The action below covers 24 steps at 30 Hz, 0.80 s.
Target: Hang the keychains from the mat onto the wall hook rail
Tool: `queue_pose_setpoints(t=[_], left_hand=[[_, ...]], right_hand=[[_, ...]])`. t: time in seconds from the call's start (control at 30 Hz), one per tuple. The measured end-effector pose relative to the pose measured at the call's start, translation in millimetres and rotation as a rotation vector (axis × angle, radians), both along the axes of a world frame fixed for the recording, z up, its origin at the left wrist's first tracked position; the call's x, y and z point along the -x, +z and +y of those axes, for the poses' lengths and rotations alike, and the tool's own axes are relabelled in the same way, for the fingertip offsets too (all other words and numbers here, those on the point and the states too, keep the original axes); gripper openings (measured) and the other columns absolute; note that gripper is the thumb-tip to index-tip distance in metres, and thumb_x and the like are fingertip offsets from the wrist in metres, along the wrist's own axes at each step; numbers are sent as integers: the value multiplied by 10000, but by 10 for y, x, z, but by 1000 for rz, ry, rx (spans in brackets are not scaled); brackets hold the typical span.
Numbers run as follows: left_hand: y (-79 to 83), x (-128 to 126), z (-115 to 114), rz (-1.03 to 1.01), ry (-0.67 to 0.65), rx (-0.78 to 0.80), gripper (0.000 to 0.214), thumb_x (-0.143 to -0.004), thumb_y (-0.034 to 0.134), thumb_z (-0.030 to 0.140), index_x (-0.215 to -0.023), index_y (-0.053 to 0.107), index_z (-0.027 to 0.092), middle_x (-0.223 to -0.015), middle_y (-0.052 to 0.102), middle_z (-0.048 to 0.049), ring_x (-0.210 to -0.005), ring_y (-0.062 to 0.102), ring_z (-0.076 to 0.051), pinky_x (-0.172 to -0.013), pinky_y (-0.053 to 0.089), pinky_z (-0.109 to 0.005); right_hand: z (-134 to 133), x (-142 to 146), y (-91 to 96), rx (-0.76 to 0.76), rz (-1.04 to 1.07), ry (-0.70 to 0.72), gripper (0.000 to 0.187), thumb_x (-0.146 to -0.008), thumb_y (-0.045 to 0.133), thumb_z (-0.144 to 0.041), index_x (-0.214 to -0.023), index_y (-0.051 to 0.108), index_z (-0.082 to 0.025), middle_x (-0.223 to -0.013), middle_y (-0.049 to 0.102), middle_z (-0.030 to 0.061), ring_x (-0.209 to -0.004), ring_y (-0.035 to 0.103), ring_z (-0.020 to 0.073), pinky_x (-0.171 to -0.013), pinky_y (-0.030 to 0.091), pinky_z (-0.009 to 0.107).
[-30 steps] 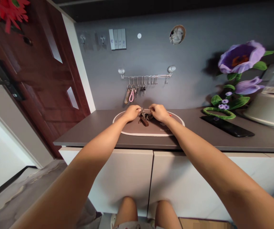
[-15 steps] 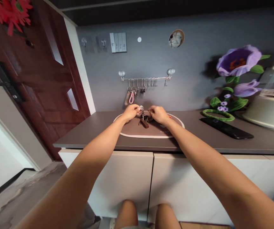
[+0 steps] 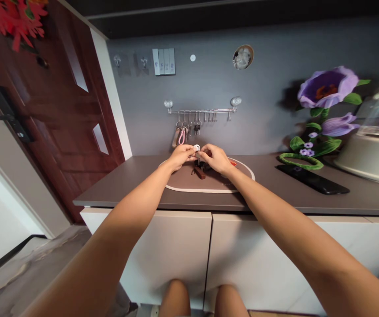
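My left hand (image 3: 182,156) pinches a silver key ring (image 3: 196,148) just above the mat. Close against it, my right hand (image 3: 215,157) has its fingertips pressed together at the ring's right side; whether they grip the ring or a key on it is too small to tell. Below the fingers a brown fob (image 3: 200,172) hangs or rests over the oval brown mat (image 3: 206,185), with dark keys partly hidden behind my right fingers. A small red item (image 3: 233,163) lies on the mat beside my right wrist.
A clear hook rail (image 3: 202,111) on the wall carries several keys and a pink loop (image 3: 182,135). To the right are a black phone-like slab (image 3: 313,178), purple fabric flowers (image 3: 328,88) and a cream appliance (image 3: 371,154). A dark red door (image 3: 53,97) stands left.
My right hand has moved left, and its fingers now meet my left hand at the key ring. The left hand keeps its pinch. The view has shifted slightly.
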State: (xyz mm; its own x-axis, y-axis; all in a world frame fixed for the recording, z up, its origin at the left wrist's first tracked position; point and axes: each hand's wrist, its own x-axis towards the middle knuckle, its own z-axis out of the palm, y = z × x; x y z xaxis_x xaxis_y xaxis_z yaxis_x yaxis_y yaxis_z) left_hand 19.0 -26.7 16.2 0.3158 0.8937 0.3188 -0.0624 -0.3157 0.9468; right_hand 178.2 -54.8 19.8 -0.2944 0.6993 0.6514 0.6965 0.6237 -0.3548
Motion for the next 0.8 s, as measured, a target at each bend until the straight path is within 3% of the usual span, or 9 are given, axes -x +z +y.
queue_pose_setpoints(t=[0.2,0.47,0.8], left_hand=[[-6,-7,-13,0,-30,7,165,-769,574,246,-808,598,87,-793,629,-55,-725,598,-77,-807,490,-280],[8,6,-20,2,47,76,106,-778,541,209,-787,572,108,-782,652,-69,-706,623,-105,-766,498,-292],[-63,-9,2,73,-62,134,120,-748,532,220,-690,541,116,-666,602,-39,-601,589,-99,-666,484,-267]], right_hand=[[69,-14,-18,-68,-17,-14,174,-805,447,-299,-803,561,-167,-811,586,31,-732,493,120,-693,360,225],[110,-43,-16,-54,68,-10,138,-800,443,-241,-786,556,-163,-815,554,41,-799,486,137,-742,363,245],[116,-41,-27,-13,143,65,175,-818,390,-286,-769,505,-163,-819,549,36,-800,478,136,-757,366,256]])
